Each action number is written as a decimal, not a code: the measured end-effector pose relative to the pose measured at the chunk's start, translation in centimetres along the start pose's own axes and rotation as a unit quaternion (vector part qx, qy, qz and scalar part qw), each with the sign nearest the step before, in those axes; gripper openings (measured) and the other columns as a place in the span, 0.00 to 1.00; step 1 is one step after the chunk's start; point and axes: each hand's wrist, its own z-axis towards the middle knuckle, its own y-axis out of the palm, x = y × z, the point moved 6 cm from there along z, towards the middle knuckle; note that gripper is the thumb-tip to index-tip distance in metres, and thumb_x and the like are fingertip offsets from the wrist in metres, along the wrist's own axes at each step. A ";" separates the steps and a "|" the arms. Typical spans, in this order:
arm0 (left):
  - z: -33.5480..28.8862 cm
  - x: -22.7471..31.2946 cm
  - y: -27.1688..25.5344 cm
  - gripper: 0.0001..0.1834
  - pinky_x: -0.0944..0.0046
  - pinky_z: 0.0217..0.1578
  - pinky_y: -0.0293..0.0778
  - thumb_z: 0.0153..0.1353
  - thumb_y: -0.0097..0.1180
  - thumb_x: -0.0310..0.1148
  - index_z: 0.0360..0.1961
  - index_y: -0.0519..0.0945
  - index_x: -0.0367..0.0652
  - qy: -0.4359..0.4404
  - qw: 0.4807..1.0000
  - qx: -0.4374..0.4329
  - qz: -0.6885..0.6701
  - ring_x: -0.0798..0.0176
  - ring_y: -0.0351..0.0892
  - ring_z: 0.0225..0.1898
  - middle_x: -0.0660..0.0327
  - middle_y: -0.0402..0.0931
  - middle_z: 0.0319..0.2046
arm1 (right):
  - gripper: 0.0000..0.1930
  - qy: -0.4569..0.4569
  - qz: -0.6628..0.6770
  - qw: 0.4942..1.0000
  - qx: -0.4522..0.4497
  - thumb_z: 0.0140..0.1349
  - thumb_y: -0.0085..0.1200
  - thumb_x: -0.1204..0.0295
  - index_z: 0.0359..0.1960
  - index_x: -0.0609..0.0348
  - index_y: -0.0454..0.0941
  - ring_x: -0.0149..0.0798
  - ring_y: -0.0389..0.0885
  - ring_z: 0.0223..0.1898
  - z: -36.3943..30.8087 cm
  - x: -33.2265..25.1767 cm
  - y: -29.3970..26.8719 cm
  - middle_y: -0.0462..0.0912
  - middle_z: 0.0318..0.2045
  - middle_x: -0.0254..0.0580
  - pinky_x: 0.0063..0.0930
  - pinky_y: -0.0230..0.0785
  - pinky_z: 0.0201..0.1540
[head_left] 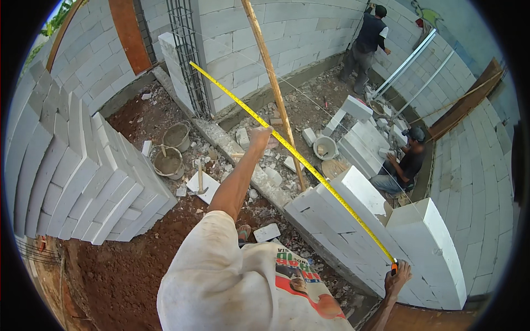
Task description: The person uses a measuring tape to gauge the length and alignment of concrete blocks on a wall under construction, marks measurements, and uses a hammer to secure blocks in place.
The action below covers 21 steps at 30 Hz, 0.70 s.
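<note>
A yellow tape measure (331, 190) is stretched diagonally across the view, its far end beside the steel rebar cage (187, 52) of a column. My left hand (261, 138) reaches forward and is closed around the blade partway along; some fingers are hidden behind the tape. At the lower right, my right hand (398, 277) grips the orange and black case. That hand is beside the low wall of pale blocks (353, 220), and the blade runs over the wall's stepped top. A slanting wooden pole (270, 71) stands just beyond my left hand.
Stacked white blocks (110, 176) rise at left. Mortar buckets (168, 163) and a hammer (200, 177) lie near a concrete footing (243, 154) amid rubble. One person (370, 44) stands at the far wall; another (406, 163) crouches by blocks. A string line (314, 102) crosses the space.
</note>
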 end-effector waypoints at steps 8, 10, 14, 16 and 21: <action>-1.5 0.1 3.9 0.15 0.51 0.44 0.86 0.74 0.52 0.38 0.49 0.77 0.35 0.015 0.994 -0.081 0.073 0.52 0.89 0.40 0.51 0.83 0.41 | 0.26 -0.008 -0.007 0.999 0.044 0.44 0.58 0.85 0.49 0.55 0.77 0.52 0.73 0.54 2.2 -1.9 0.8 0.76 0.47 0.44 0.48 0.59 0.55; -1.4 0.3 4.4 0.15 0.51 0.43 0.86 0.74 0.52 0.38 0.50 0.78 0.35 0.014 0.993 -0.087 0.076 0.52 0.89 0.40 0.52 0.83 0.42 | 0.26 -0.005 -0.006 0.999 0.038 0.44 0.59 0.84 0.49 0.55 0.77 0.53 0.73 0.54 2.7 -2.2 1.4 0.76 0.47 0.45 0.49 0.59 0.55; -1.1 0.2 4.5 0.16 0.51 0.43 0.85 0.75 0.52 0.38 0.51 0.78 0.35 -0.004 0.992 -0.073 0.107 0.53 0.89 0.41 0.51 0.83 0.43 | 0.27 0.003 -0.010 0.999 0.040 0.44 0.60 0.83 0.51 0.56 0.76 0.55 0.72 0.56 3.8 -3.0 2.4 0.75 0.49 0.48 0.51 0.59 0.56; -1.0 0.2 4.5 0.16 0.51 0.43 0.85 0.75 0.52 0.38 0.51 0.78 0.35 -0.005 0.991 -0.080 0.109 0.53 0.89 0.41 0.51 0.83 0.43 | 0.25 -0.003 -0.018 0.998 0.062 0.44 0.59 0.83 0.48 0.56 0.76 0.55 0.72 0.55 4.2 -3.5 2.4 0.75 0.47 0.47 0.50 0.59 0.54; -0.4 0.3 4.5 0.16 0.50 0.44 0.85 0.75 0.52 0.37 0.51 0.78 0.34 -0.007 0.990 -0.091 0.111 0.51 0.89 0.42 0.49 0.84 0.45 | 0.23 0.010 -0.015 0.999 0.040 0.45 0.59 0.82 0.48 0.57 0.75 0.55 0.72 0.56 5.0 -3.7 2.7 0.75 0.48 0.48 0.53 0.58 0.54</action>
